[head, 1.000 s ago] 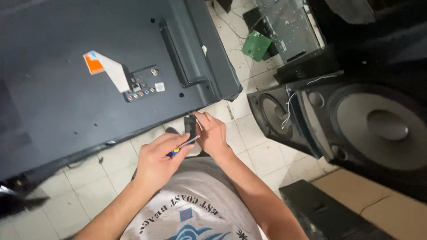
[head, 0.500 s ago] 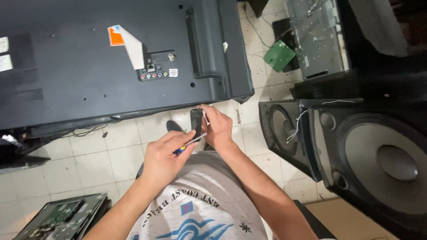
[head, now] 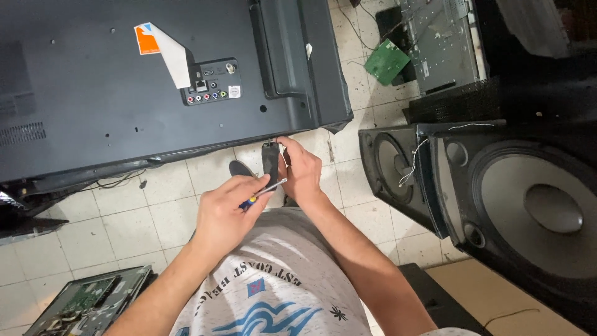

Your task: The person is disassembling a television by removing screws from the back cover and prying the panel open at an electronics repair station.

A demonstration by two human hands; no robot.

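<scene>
Landmark = flat-screen TV [head: 124,93], lying back-up on the tiled floor [head: 124,211], port panel [head: 211,90] facing the camera.

Right hand [head: 305,174]: just below the TV's lower edge, near its right corner. Fingers clamped on a small black rectangular part [head: 270,163], held upright, its top end almost at the TV's edge.

Left hand [head: 227,211]: below the TV, left of the black part. Closed around a screwdriver [head: 264,193] with a blue-yellow handle; the metal shaft points up-right and its tip meets the part's lower end beside the right fingers.

Also around: 2 black loudspeakers [head: 497,199] right of the TV, a green circuit board [head: 387,62] off its upper right corner, another board [head: 87,305] on the floor below its left half, 1 dark shoe [head: 239,168] under the part.

Judgement on the step: tip contact is too small to read. Keep the shaft in line with the fastener or seam, press along the axis, and brace the part firmly with the right hand, thumb clear of the tip's path. A slip would jab the right fingers.
</scene>
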